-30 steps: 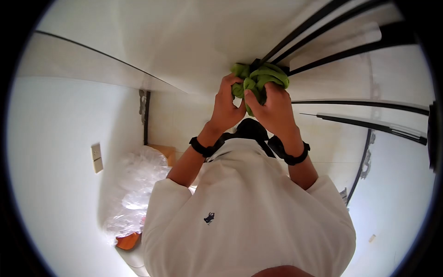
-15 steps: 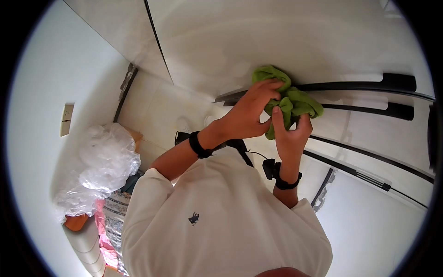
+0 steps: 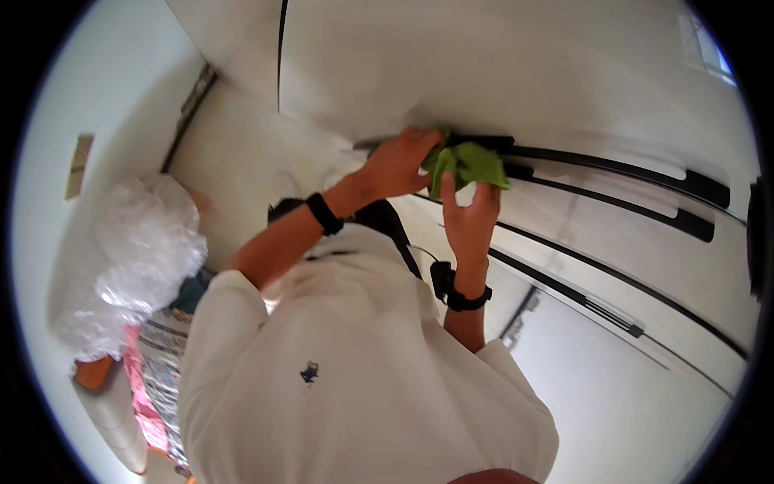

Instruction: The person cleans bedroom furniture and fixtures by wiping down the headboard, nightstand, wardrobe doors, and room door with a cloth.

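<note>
A green cloth (image 3: 477, 165) lies over the left part of a long black handle (image 3: 605, 164) on a pale, glossy door front (image 3: 484, 64). My left hand (image 3: 397, 167) has its fingers closed on the cloth's left end, close against the handle. From below, my right hand (image 3: 470, 222) grips the cloth's lower edge between thumb and fingers. Part of the cloth is hidden behind the left fingers. A second black handle (image 3: 613, 198) runs just under the first. Both wrists wear black bands.
Clear plastic wrap (image 3: 149, 242) is piled at the left beside a white wall, above a pink and patterned fabric bundle (image 3: 157, 379). A wall switch (image 3: 79, 167) sits above it. More dark strips (image 3: 597, 258) cross the pale fronts at right.
The cloth was bunched up between both hands; now it is more spread out and lies on the handle. Both hands have shifted left along the handle, and the view has moved too.
</note>
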`<state>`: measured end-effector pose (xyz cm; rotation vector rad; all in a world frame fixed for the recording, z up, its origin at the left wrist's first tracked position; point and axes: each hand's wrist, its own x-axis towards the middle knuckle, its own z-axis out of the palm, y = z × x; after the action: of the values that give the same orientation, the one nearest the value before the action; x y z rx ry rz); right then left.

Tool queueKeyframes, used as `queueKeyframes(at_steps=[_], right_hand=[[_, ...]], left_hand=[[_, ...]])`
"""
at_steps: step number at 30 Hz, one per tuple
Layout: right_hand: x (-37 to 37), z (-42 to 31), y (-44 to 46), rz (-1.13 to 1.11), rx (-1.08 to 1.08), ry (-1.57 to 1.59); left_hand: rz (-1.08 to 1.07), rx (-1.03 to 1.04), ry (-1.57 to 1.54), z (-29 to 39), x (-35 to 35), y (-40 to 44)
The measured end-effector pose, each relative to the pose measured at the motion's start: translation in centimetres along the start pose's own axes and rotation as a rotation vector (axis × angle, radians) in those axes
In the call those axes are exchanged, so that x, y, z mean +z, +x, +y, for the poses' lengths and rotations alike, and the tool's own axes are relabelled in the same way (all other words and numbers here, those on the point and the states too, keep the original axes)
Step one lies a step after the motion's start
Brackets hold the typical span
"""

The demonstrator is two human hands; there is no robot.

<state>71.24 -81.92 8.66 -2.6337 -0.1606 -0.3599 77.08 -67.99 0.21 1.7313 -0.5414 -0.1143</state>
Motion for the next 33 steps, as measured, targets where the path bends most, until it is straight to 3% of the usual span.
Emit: queueKeyframes(at_steps=[2, 4, 6, 9, 11, 15, 17, 18, 21, 24, 26, 27, 29, 31, 33], right_hand=[[-1.7, -0.2, 0.3, 0.031, -0.005, 0.002], [-2.3, -1.1, 1.2, 0.119, 0.046, 0.103], [-1.9, -1.0, 1.9, 0.064, 0.01, 0.048], [-1.5, -0.2, 2.6, -0.078, 0.035, 0.073], [1.0, 2.3, 2.4, -0.351, 0.094, 0.119], [5.9, 7.8, -0.2, -0.522, -0.051, 0.151], [5.9, 8.7, -1.4, -0.712, -0.098, 0.193], [5.9, 9.3, -1.6, -0.803, -0.098, 0.188], [3.3, 11.0, -1.7, -0.777, -0.231, 0.187], [-0.7, 12.4, -1.4, -0.761, -0.251, 0.207], [-3.1, 12.4, -1.0, -0.695, -0.283, 0.263], [-4.7, 12.0, -0.6, -0.664, -0.283, 0.313], [-6.8, 11.9, -0.6, -0.607, -0.279, 0.381], [-9.0, 11.5, 0.2, -0.531, -0.358, 0.423], [-9.6, 12.8, 0.8, -0.507, -0.389, 0.461]], left_hand=[[0.111, 0.174, -0.075, 1.9, 0.1, 0.2], [0.152, 0.203, -0.089, 3.2, 0.7, 0.6], [0.186, 0.24, -0.085, 2.7, 1.1, 0.7], [0.238, 0.133, -0.059, -1.1, 2.6, 1.5], [0.141, -0.057, 0.11, -3.7, 2.5, 1.3], [0.236, -0.007, 0.17, -8.9, 4.4, 0.1], [0.053, -0.277, 0.226, -9.8, 4.2, -0.4], [0.07, -0.288, 0.241, -10.2, 4.3, -0.4], [0.178, -0.197, 0.258, -8.6, 5.8, -0.3], [0.335, -0.156, 0.333, -2.2, 6.1, 0.6], [0.634, 0.097, 0.213, 1.0, 7.5, 0.9], [0.629, 0.082, 0.235, 3.1, 8.1, 1.1], [0.835, 0.312, 0.26, 6.7, 9.5, 1.7], [0.857, 0.336, 0.332, 7.3, 11.1, 1.5], [0.75, 0.381, 0.162, 7.0, 13.0, 1.0]])
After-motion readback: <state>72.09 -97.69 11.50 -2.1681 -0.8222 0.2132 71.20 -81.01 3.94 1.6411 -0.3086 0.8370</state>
